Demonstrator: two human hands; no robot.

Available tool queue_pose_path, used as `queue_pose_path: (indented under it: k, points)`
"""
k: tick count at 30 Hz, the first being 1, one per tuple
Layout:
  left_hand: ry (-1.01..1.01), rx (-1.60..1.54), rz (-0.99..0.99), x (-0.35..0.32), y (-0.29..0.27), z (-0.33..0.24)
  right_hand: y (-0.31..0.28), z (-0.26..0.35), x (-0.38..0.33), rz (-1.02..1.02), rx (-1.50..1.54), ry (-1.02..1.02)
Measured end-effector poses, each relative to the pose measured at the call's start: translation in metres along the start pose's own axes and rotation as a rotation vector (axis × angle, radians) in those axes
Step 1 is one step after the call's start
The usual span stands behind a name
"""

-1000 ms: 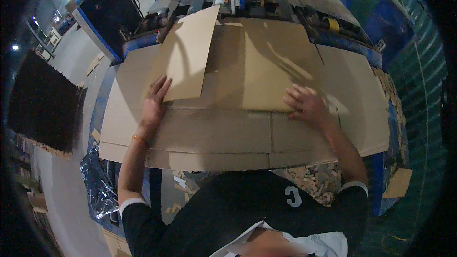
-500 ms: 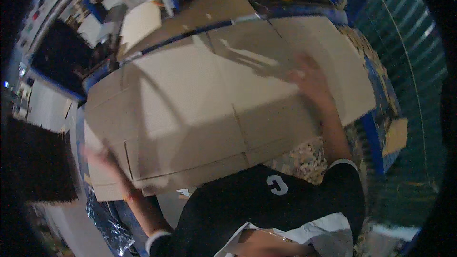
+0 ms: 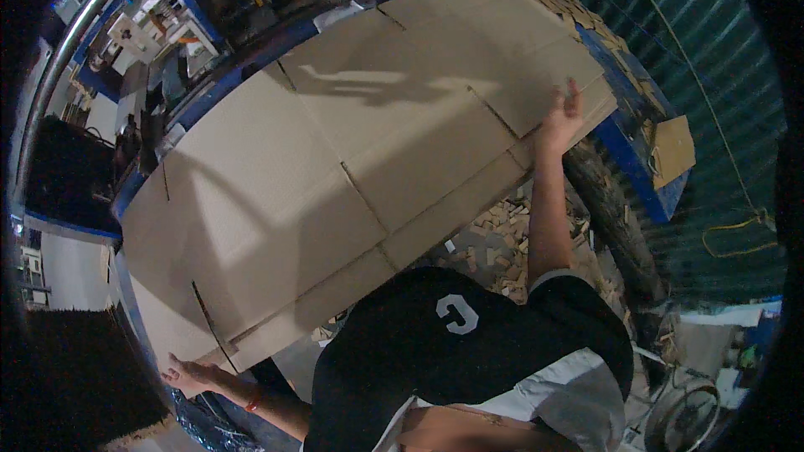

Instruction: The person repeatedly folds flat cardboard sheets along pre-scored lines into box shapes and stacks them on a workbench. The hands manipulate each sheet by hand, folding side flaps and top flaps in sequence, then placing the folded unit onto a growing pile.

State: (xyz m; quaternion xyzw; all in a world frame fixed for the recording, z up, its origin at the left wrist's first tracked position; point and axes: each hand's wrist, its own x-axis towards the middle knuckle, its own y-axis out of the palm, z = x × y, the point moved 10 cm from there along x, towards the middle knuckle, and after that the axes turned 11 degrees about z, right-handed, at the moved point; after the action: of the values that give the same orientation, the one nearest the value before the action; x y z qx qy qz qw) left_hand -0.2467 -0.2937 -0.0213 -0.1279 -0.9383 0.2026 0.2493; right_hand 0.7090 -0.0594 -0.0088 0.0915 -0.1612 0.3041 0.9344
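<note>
A large flat cardboard box blank (image 3: 402, 146), brown with dark slots and crease lines, lies slantwise in front of me on a blue-edged machine table. My left hand (image 3: 191, 375) is at its near left corner, palm partly up and fingers stretched out. At the right end of the sheet, my right hand (image 3: 559, 124) lies over the near edge with its fingers apart. Neither hand visibly grips the cardboard, and whether each one presses on it I cannot tell. Shadows of an arm and hand fall across the sheet.
Cardboard scraps (image 3: 498, 230) litter the floor below the near edge. A blue beam (image 3: 624, 151) holds more offcuts at the right, by a green corrugated wall (image 3: 712, 100). Dark machinery (image 3: 276, 0) stands beyond the sheet. A wheel (image 3: 691, 414) shows at the lower right.
The blank now lies at a steeper slant in view, its right end higher and its left end lower. My left hand is lower, at the corner; my right hand is now at the near right edge.
</note>
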Motion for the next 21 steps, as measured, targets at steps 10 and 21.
queue_pose_path:
  k: [10, 21]
  points:
    - [-0.285, -1.139, 0.603, 0.017, 0.052, 0.035, 0.007, 0.019, 0.065, 0.204, 0.310, 0.307]
    - [0.667, -0.034, 0.847, -0.173, 0.076, -0.220, 0.108, 0.136, -0.218, 1.232, -0.551, -0.965]
